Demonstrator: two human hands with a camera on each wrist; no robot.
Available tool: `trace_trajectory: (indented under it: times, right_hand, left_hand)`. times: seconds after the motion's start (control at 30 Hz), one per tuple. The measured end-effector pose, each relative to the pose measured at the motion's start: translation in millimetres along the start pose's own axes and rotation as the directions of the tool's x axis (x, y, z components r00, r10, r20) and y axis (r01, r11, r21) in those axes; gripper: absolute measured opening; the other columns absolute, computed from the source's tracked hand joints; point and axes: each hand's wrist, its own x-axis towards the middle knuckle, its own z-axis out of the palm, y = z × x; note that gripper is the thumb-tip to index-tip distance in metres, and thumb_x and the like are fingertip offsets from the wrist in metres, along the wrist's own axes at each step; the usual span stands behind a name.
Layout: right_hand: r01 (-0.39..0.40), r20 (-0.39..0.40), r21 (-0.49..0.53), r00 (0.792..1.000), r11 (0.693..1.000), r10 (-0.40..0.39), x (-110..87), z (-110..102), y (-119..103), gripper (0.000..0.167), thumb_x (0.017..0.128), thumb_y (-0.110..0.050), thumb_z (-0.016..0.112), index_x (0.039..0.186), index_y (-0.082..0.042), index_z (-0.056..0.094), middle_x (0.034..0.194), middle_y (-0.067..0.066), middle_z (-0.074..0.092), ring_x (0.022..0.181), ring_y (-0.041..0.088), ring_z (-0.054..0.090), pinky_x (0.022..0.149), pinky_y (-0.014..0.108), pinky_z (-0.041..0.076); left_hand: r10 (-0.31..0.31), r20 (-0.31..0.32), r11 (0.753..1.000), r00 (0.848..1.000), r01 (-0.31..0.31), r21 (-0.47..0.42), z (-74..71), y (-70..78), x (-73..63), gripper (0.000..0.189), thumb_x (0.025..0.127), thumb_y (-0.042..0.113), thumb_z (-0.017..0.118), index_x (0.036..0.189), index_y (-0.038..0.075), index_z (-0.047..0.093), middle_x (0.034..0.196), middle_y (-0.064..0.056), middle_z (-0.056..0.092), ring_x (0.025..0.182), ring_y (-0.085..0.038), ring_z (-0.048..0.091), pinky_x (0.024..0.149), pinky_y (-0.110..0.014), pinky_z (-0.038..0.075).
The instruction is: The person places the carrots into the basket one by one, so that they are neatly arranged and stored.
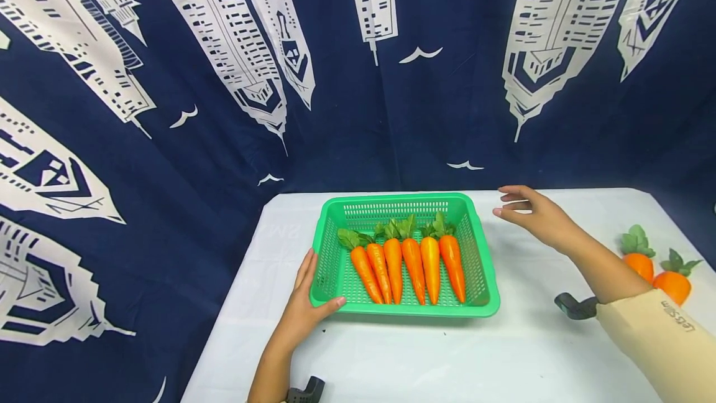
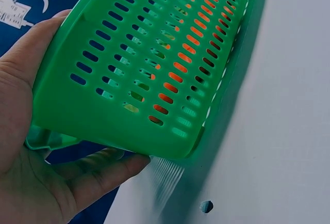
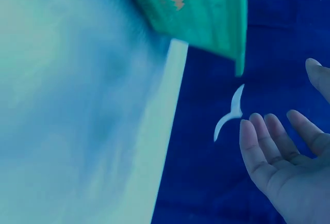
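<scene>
A green plastic basket (image 1: 405,311) with slotted walls sits on the white table. Several orange carrots (image 1: 413,266) with leafy tops lie side by side in it, tips toward the near wall. At the basket's near left corner, my left hand (image 1: 306,310) grips the rim, its thumb at the near edge and its fingers along the left side. The left wrist view shows this hand (image 2: 46,131) around the corner, with carrots showing orange through the slots. My right hand (image 1: 534,213) hovers off the basket's right side, fingers loosely bent and holding nothing. Apart from the basket, the same hand (image 3: 289,167) appears palm-up in the right wrist view.
Two orange vegetables (image 1: 673,287) with green leaves lie at the table's right, partly behind my right forearm. A dark blue cloth (image 1: 358,129) printed with white buildings and birds hangs behind the white table (image 1: 425,365).
</scene>
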Motion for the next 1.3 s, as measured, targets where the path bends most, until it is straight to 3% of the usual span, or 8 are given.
trace_trajectory:
  times: [0.27, 0.77, 0.83, 0.9, 1.0, 1.07, 1.13, 1.3]
  right_hand:
    - [-0.04, -0.1, -0.048, 0.994, 0.998, 0.035, -17.8, -15.8, 32.1, 0.079, 0.097, -0.051, 0.063, 0.153, -0.002, 0.036, 0.149, 0.028, 0.046, 0.131, 0.047, 0.049, 0.096, 0.061, 0.048]
    - [-0.206, -0.156, -0.077, 0.969, 0.975, 0.193, -69.1, -51.1, 97.5, 0.087, 0.101, -0.053, 0.053, 0.157, 0.005, 0.021, 0.145, 0.041, 0.04, 0.124, 0.059, 0.042, 0.086, 0.073, 0.045]
    - [-0.224, -0.181, -0.087, 0.962, 0.971, 0.206, -76.0, -54.8, 108.2, 0.087, 0.101, -0.054, 0.054, 0.157, 0.005, 0.022, 0.144, 0.041, 0.042, 0.115, 0.032, 0.061, 0.082, 0.062, 0.052]
    - [-0.231, -0.197, -0.081, 0.957, 0.969, 0.212, -83.3, -58.1, 118.6, 0.087, 0.101, -0.053, 0.054, 0.157, 0.004, 0.023, 0.143, 0.041, 0.042, 0.093, 0.0, 0.061, 0.083, 0.061, 0.05]
    - [-0.272, -0.217, -0.046, 0.942, 0.961, 0.256, -93.4, -61.1, 131.9, 0.086, 0.102, -0.052, 0.053, 0.157, 0.006, 0.021, 0.144, 0.043, 0.038, 0.098, 0.004, 0.061, 0.095, 0.069, 0.042]
    - [-0.318, -0.231, -0.013, 0.924, 0.948, 0.306, -99.3, -61.6, 138.7, 0.086, 0.103, -0.05, 0.051, 0.157, 0.008, 0.017, 0.145, 0.045, 0.033, 0.116, 0.039, 0.055, 0.097, 0.077, 0.033]
    - [-0.367, -0.244, 0.016, 0.901, 0.93, 0.359, -104.5, -62.3, 144.2, 0.087, 0.104, -0.05, 0.048, 0.156, 0.01, 0.013, 0.146, 0.047, 0.028, 0.122, 0.062, 0.032, 0.101, 0.078, 0.03]
    - [-0.412, -0.306, 0.037, 0.862, 0.91, 0.403, -116.7, -63.0, 167.4, 0.082, 0.105, -0.046, 0.046, 0.157, 0.009, 0.013, 0.15, 0.046, 0.022, 0.127, 0.06, 0.028, 0.106, 0.075, 0.029]
  left_hand:
    - [-0.01, 0.0, 1.0, 1.0, 0.01, 0.002, -1.7, -0.6, -0.3, 0.111, 0.081, 0.043, 0.085, 0.164, 0.027, 0.013, 0.17, 0.016, 0.001, 0.159, -0.032, 0.007, 0.121, -0.068, 0.015]
    - [-0.001, 0.003, 1.0, 1.0, 0.001, -0.001, -2.8, -1.2, -1.0, 0.111, 0.081, 0.04, 0.085, 0.164, 0.024, 0.013, 0.171, 0.014, 0.001, 0.158, -0.033, 0.007, 0.121, -0.068, 0.016]
    - [0.0, 0.002, 1.0, 1.0, 0.0, -0.002, -2.8, -2.0, -0.8, 0.111, 0.081, 0.04, 0.085, 0.164, 0.024, 0.013, 0.17, 0.014, 0.001, 0.158, -0.033, 0.007, 0.12, -0.069, 0.016]
    - [0.0, 0.002, 1.0, 1.0, 0.0, 0.0, -2.8, -2.9, -0.7, 0.111, 0.081, 0.04, 0.085, 0.164, 0.024, 0.013, 0.17, 0.014, 0.001, 0.158, -0.034, 0.007, 0.12, -0.069, 0.016]
    - [-0.004, -0.002, 1.0, 1.0, 0.004, 0.003, -2.4, -4.5, -0.6, 0.111, 0.081, 0.04, 0.085, 0.164, 0.025, 0.013, 0.17, 0.015, 0.001, 0.158, -0.033, 0.007, 0.12, -0.069, 0.016]
    - [-0.006, -0.003, 1.0, 1.0, 0.006, 0.006, -2.0, -5.2, -0.7, 0.111, 0.081, 0.041, 0.085, 0.164, 0.025, 0.014, 0.17, 0.015, 0.001, 0.159, -0.033, 0.006, 0.12, -0.07, 0.015]
    - [-0.008, -0.005, 1.0, 1.0, 0.008, 0.005, -1.7, -5.8, -0.8, 0.111, 0.081, 0.04, 0.085, 0.164, 0.025, 0.014, 0.17, 0.016, 0.001, 0.159, -0.032, 0.006, 0.12, -0.07, 0.015]
    - [-0.001, -0.006, 1.0, 1.0, 0.001, 0.005, -1.7, -5.8, -1.8, 0.11, 0.081, 0.039, 0.085, 0.164, 0.025, 0.013, 0.17, 0.015, 0.001, 0.158, -0.034, 0.007, 0.12, -0.07, 0.015]
